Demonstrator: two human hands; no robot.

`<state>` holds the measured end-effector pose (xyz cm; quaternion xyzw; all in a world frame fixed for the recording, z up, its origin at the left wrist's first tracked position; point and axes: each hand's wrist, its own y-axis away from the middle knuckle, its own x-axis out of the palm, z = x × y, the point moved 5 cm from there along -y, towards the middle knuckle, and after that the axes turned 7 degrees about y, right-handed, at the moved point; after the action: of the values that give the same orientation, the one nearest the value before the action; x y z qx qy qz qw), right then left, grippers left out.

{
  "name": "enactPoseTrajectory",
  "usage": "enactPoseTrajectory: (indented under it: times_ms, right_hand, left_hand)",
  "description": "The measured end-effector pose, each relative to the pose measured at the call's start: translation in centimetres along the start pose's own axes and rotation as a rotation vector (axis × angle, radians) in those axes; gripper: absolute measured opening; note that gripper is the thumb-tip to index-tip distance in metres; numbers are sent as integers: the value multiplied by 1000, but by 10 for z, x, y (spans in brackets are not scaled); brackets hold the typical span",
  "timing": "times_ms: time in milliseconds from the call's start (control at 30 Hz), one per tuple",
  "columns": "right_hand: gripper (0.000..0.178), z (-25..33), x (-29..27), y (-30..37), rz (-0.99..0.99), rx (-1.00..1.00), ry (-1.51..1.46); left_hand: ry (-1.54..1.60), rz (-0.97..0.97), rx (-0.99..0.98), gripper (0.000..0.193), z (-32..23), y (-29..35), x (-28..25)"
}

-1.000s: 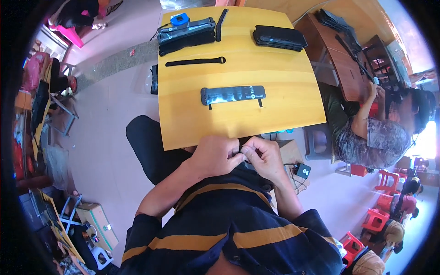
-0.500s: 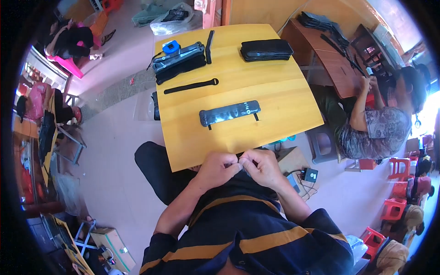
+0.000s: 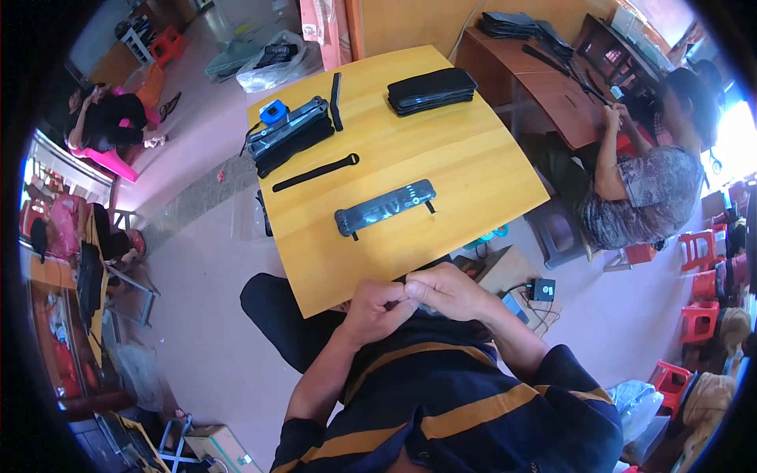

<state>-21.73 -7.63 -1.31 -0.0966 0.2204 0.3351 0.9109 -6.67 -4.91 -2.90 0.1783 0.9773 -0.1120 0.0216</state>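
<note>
My left hand (image 3: 374, 310) and my right hand (image 3: 449, 290) meet just off the near edge of the yellow wooden table (image 3: 331, 268). Both are closed, with thumbs and fingertips pressed together; whatever lies between them is too small or hidden to make out. Beyond them on the tabletop lies a long dark pouch in shiny wrapping (image 3: 386, 206), with two short black tabs sticking out on its near side. Farther off is a black strap (image 3: 315, 173) with a ringed end.
At the table's far left a blue tape measure (image 3: 274, 112) rests on a stack of wrapped pouches (image 3: 293, 138), beside another black strip (image 3: 337, 102). A pile of black pouches (image 3: 432, 91) sits far right. A co-worker (image 3: 646, 185) sits at a brown table (image 3: 544, 98) to the right.
The view has shifted, so the table appears slightly left and turned. My hands remain together; my right hand has rolled over, its back now covering more of the fingertips.
</note>
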Motion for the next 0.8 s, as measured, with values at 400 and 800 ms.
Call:
enactPoseTrajectory:
  times_ms: [400,800]
  right_hand:
    - [39,12,3,-8,-139,-263,-86]
    - [41,-123,-137,70,-1269,121,-1054]
  left_hand:
    - [284,-160,93,28,-4,9,1]
    - [1376,-878,470,34,7,109,-198]
